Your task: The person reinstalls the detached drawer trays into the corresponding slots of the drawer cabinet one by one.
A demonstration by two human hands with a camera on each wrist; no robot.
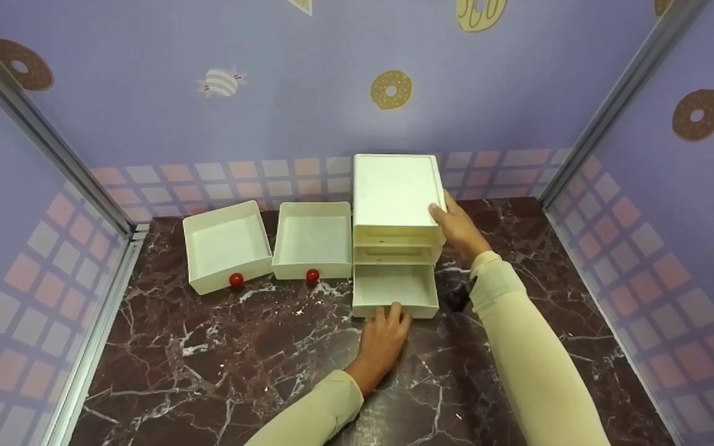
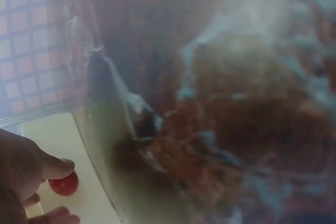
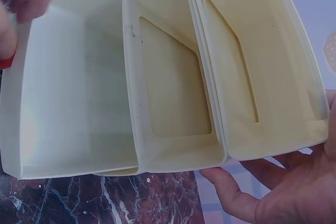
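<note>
A white drawer cabinet (image 1: 396, 189) stands against the back wall, its two upper slots (image 3: 173, 77) bare of drawers. Its bottom drawer (image 1: 394, 286) is pulled out and holds nothing visible. My left hand (image 1: 383, 344) is at that drawer's front, pinching its red knob (image 2: 64, 183) between thumb and fingers. With my right hand (image 1: 461, 228) I grip the cabinet's right side, thumb on the top edge; in the right wrist view the right hand's fingers (image 3: 273, 169) lie along that side.
Two white drawers with red knobs, one beside the cabinet (image 1: 313, 238) and one farther left (image 1: 228, 244), sit on the dark marbled table (image 1: 208, 371). Patterned walls (image 1: 307, 124) enclose the back and sides. Small white specks lie on the tabletop.
</note>
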